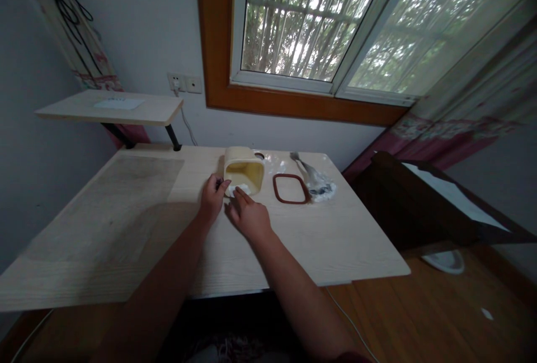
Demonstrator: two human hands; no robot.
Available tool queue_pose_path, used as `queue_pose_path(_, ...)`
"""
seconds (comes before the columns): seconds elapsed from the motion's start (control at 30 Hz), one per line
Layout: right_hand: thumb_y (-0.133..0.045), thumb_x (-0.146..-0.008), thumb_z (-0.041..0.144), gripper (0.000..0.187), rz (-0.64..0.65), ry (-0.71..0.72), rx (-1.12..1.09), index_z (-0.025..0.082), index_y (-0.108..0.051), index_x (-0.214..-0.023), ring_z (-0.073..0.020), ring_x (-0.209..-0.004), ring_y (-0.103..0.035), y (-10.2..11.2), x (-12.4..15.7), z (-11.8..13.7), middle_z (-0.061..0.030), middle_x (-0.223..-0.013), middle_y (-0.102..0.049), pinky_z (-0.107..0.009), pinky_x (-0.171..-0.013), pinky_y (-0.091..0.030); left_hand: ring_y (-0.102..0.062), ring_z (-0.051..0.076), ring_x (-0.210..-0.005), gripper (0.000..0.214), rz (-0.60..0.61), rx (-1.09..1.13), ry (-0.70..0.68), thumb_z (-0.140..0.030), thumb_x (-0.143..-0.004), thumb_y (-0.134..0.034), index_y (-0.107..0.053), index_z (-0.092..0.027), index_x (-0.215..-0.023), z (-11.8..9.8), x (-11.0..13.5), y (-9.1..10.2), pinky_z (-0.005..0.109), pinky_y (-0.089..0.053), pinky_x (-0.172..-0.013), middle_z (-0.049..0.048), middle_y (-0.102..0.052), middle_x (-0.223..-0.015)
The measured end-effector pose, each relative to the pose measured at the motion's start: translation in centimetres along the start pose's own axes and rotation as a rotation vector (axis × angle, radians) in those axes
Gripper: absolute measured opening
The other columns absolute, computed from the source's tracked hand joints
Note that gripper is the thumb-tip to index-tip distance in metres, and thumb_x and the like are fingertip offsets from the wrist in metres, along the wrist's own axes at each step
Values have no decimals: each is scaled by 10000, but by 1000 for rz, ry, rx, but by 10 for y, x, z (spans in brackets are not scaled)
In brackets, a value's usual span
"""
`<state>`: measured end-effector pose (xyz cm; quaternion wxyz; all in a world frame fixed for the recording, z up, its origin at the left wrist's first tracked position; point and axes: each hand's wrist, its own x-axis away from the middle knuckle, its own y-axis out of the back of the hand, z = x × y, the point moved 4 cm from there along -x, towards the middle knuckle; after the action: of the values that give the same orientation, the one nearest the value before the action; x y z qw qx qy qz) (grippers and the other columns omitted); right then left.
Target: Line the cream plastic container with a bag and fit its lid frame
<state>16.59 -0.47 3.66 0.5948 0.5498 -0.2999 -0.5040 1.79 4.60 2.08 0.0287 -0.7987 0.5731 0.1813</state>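
A cream plastic container (240, 154) lies on the table with its squarish opening facing me. At its lower left edge, my left hand (212, 199) is closed, thumb against the rim. A small dark thing (218, 183) shows between its thumb and fingers, too small to name. My right hand (253, 217) is at the lower rim, its fingers together on a white, tissue-like piece (244, 188) at the mouth of the container. Just right of the container, a reddish-brown rounded frame (291, 202) lies flat. Beside that frame is a clear plastic bag (321, 187) with dark contents I cannot make out.
A raised shelf (151, 111) on black legs stands at the table's back left, with a paper (119, 104) on it. The wooden table (335, 240) ends at the wall below the window. A dark brown piece of furniture (419, 206) stands to the right, holding white sheets.
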Motion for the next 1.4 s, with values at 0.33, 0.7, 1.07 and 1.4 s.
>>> queue_pose_path(0.33,-401,-1033,454,497,-19,-88,16,241,-503,-1470,-230,-1064,-700,5,-3,-14,-43,-1557,-451,-357,-887,-576,-470,142,-627,265,-6,-12,-5,-450,-858,-614,-493,-223,-793,4,-2,-1,245,-382,-576,-38,-474,-667)
queue_pose_path(0.7,-352,-1058,463,480,-5,-70,3,257,-505,-1464,-225,-1070,-700,6,-3,-12,-46,-1557,-452,-368,-899,-576,-485,136,-630,269,13,5,2,-455,-865,-618,-501,-221,-804,7,-1,-2,240,-388,-583,-41,-495,-677)
queue_pose_path(1.07,-354,-1059,459,477,1,-18,-32,283,-492,-1481,-216,-1077,-696,5,-3,-5,-37,-1556,-455,-367,-915,-575,-489,135,-615,269,14,18,34,-460,-845,-627,-511,-221,-806,1,0,-2,238,-393,-576,-43,-501,-660)
queue_pose_path(1.4,-391,-1048,478,485,5,0,-53,279,-502,-1477,-218,-1060,-702,3,-3,-3,-32,-1554,-457,-352,-913,-578,-499,138,-614,271,8,65,51,-463,-833,-639,-518,-222,-812,3,0,-3,239,-412,-569,-38,-506,-661)
